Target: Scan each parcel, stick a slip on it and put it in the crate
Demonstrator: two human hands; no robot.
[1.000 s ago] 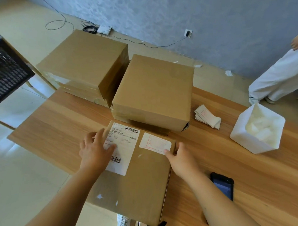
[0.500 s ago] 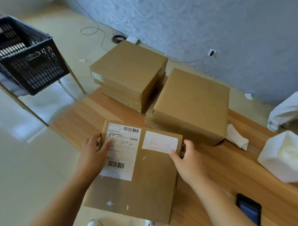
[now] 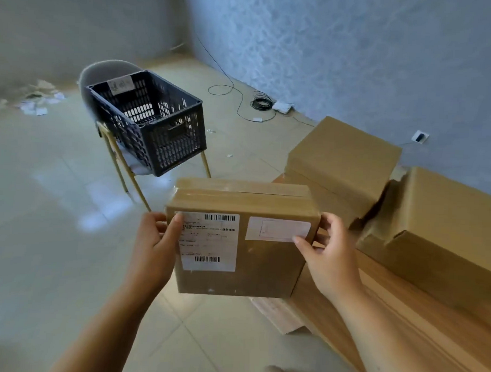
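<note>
Now the parcel (image 3: 263,271) hangs in the air just off the left end of the tabletop (image 3: 401,333), partly over the tiled floor (image 3: 55,205), its labelled face turned toward the camera. Both hands clasp it. The left hand (image 3: 154,243) curls round the left edge, thumb on the corner of the shipping label (image 3: 209,240). The right hand (image 3: 328,254) curls round the right edge, thumb on the corner of the slip (image 3: 277,229) (white, stuck beside the bigger label). Beyond the parcel and well apart, the black crate (image 3: 148,119) sits on a pale chair (image 3: 108,70). Two stacks of brown boxes (image 3: 344,159) stand close together on the tabletop to the right.
</note>
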